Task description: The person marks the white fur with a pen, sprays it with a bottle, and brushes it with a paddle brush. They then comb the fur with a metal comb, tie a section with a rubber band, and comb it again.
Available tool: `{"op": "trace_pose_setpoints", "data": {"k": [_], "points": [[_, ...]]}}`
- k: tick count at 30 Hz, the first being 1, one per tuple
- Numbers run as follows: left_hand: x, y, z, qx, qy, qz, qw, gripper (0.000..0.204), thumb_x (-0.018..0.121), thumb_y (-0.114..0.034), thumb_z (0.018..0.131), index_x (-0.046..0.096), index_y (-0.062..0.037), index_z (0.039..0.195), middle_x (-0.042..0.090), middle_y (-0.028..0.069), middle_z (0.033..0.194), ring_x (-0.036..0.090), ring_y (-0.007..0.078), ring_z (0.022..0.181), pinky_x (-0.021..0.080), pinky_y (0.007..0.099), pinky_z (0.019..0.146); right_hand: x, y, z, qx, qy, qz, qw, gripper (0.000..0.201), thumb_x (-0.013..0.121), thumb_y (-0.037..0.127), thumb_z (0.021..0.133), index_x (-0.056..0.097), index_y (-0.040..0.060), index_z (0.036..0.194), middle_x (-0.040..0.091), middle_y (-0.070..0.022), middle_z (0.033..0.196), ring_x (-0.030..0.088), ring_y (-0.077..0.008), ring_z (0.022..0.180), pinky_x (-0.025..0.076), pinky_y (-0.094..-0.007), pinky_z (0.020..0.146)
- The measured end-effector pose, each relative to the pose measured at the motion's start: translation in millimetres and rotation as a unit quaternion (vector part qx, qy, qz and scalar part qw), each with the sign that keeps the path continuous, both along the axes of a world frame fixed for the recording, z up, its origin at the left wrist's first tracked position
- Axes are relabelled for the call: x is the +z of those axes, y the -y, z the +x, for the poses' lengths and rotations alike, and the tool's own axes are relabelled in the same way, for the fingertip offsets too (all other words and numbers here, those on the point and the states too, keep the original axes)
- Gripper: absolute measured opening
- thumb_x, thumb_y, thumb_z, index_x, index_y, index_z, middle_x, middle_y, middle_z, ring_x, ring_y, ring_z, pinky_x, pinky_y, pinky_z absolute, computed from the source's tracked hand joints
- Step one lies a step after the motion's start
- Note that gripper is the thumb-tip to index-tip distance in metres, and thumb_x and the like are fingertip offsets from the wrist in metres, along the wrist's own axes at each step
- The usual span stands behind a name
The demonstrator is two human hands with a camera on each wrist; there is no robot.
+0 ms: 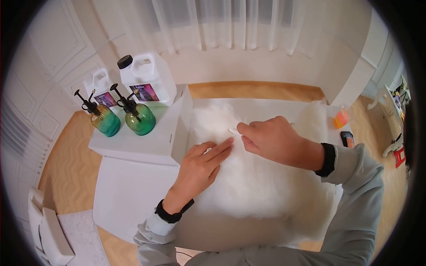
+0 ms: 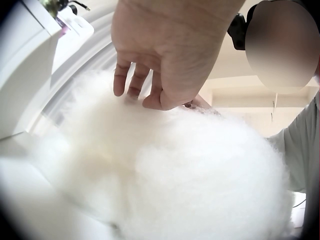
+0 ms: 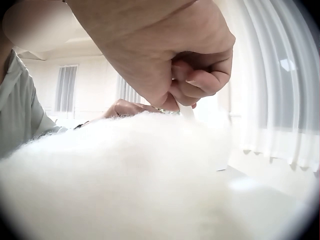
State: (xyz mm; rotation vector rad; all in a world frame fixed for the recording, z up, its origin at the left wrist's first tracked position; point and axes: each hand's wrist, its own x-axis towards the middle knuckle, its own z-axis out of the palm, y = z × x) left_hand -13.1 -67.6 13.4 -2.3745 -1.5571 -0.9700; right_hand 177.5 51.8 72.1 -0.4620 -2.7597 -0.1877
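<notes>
A large mass of fluffy white fibre [image 1: 255, 190] covers much of the white table. My left hand [image 1: 202, 166] rests on it with the first fingers stretched forward. The left wrist view shows that hand [image 2: 160, 55] with its fingertips sinking into the fluff [image 2: 200, 170]. Just to the right, my right hand [image 1: 275, 139] pinches a small, slim white piece [image 1: 232, 131] that sticks out beyond thumb and forefinger; I cannot tell what it is. In the right wrist view the curled fingers of the right hand [image 3: 200, 75] stay low over the fluff [image 3: 125, 170].
On a white box [image 1: 166, 142] at the left stand two green-yellow spray bottles [image 1: 141, 122] and two white jugs [image 1: 155, 75]. An orange-pink cup [image 1: 341, 118] and a small dark object [image 1: 347, 139] sit at the table's right edge. Sheer curtains [image 1: 222, 26] hang behind.
</notes>
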Motion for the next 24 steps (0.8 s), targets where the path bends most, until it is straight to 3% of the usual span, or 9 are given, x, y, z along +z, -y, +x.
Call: {"op": "trace_pose_setpoints", "data": {"k": [6, 8, 9, 11, 14, 16, 18, 20, 24], "points": [[4.3, -3.1, -1.2, 0.005, -0.006, -0.001, 1.000, 0.054, 0.063, 0.008, 0.064, 0.065, -0.0069, 0.116, 0.057, 0.0022, 0.134, 0.058, 0.0230, 0.093, 0.051, 0.0348, 0.081, 5.7, -1.1, 7.4, -0.037, 0.016, -0.058, 0.998, 0.011, 0.062, 0.018, 0.086, 0.056, 0.0087, 0.089, 0.053, -0.0051, 0.060, 0.055, -0.0261, 0.051, 0.043, -0.0374, 0.045], [8.5, -6.1, -3.3, 0.044, -0.012, -0.016, 0.999, 0.057, 0.062, 0.009, 0.064, 0.065, -0.0099, 0.118, 0.052, 0.0074, 0.137, 0.057, 0.0238, 0.093, 0.050, 0.0368, 0.081, 6.2, -2.5, 16.5, -0.081, 0.001, -0.091, 0.993, 0.012, 0.060, 0.019, 0.090, 0.059, 0.0092, 0.096, 0.057, -0.0071, 0.068, 0.058, -0.0273, 0.064, 0.047, -0.0393, 0.061], [9.6, -7.8, -5.1, 0.045, -0.012, -0.014, 0.999, 0.057, 0.062, 0.009, 0.064, 0.065, -0.0099, 0.118, 0.052, 0.0074, 0.137, 0.057, 0.0238, 0.093, 0.050, 0.0368, 0.081, 6.9, -5.2, 20.6, -0.080, 0.001, -0.089, 0.993, 0.012, 0.060, 0.019, 0.090, 0.059, 0.0092, 0.096, 0.057, -0.0071, 0.068, 0.058, -0.0273, 0.064, 0.047, -0.0393, 0.061], [10.1, -12.9, -9.4, 0.058, -0.005, -0.019, 0.998, 0.060, 0.061, 0.010, 0.064, 0.066, -0.0136, 0.119, 0.050, 0.0105, 0.137, 0.056, 0.0244, 0.094, 0.050, 0.0379, 0.081, 9.9, -11.9, 26.7, -0.030, -0.062, -0.065, 0.996, 0.018, 0.061, 0.019, 0.090, 0.061, 0.0084, 0.104, 0.057, -0.0067, 0.075, 0.056, -0.0262, 0.076, 0.043, -0.0385, 0.077], [9.8, -15.5, -10.3, 0.070, 0.043, -0.011, 0.997, 0.057, 0.061, 0.010, 0.068, 0.066, -0.0153, 0.118, 0.051, 0.0100, 0.134, 0.057, 0.0226, 0.090, 0.050, 0.0344, 0.078, 14.7, -9.7, 31.9, 0.021, -0.128, -0.051, 0.990, 0.017, 0.061, 0.019, 0.091, 0.060, 0.0048, 0.101, 0.058, -0.0062, 0.077, 0.056, -0.0236, 0.084, 0.037, -0.0382, 0.087], [9.6, -13.7, -7.3, 0.081, 0.085, -0.020, 0.993, 0.054, 0.061, 0.010, 0.070, 0.066, -0.0145, 0.118, 0.051, 0.0103, 0.134, 0.057, 0.0220, 0.088, 0.050, 0.0332, 0.077, 23.0, -5.6, 33.6, 0.013, -0.122, -0.059, 0.991, 0.017, 0.062, 0.019, 0.091, 0.059, 0.0042, 0.099, 0.057, -0.0059, 0.075, 0.055, -0.0231, 0.079, 0.039, -0.0366, 0.082], [10.9, -9.9, -3.9, 0.107, 0.137, 0.022, 0.984, 0.039, 0.062, 0.007, 0.077, 0.067, -0.0112, 0.112, 0.056, 0.0105, 0.123, 0.058, 0.0214, 0.085, 0.050, 0.0320, 0.076, 33.7, 0.5, 31.6, 0.006, -0.111, -0.068, 0.991, 0.017, 0.064, 0.019, 0.090, 0.059, 0.0036, 0.097, 0.056, -0.0055, 0.073, 0.054, -0.0226, 0.074, 0.041, -0.0350, 0.077], [9.6, -3.6, -3.1, 0.110, 0.146, 0.022, 0.983, 0.032, 0.063, 0.005, 0.079, 0.067, -0.0096, 0.107, 0.058, 0.0103, 0.114, 0.059, 0.0218, 0.085, 0.050, 0.0323, 0.075, 42.7, 6.6, 26.1, -0.108, -0.083, -0.304, 0.943, 0.017, 0.064, 0.019, 0.090, 0.058, 0.0044, 0.096, 0.056, -0.0061, 0.071, 0.054, -0.0215, 0.064, 0.043, -0.0324, 0.065], [10.1, 0.6, 7.0, 0.063, 0.208, 0.004, 0.976, 0.015, 0.066, -0.002, 0.082, 0.065, -0.0063, 0.096, 0.062, 0.0076, 0.092, 0.061, 0.0233, 0.083, 0.049, 0.0334, 0.072, 24.3, 1.5, 11.6, -0.012, -0.161, -0.371, 0.915, 0.019, 0.063, 0.020, 0.091, 0.057, 0.0040, 0.098, 0.056, -0.0058, 0.067, 0.053, -0.0201, 0.057, 0.042, -0.0305, 0.056]]}}
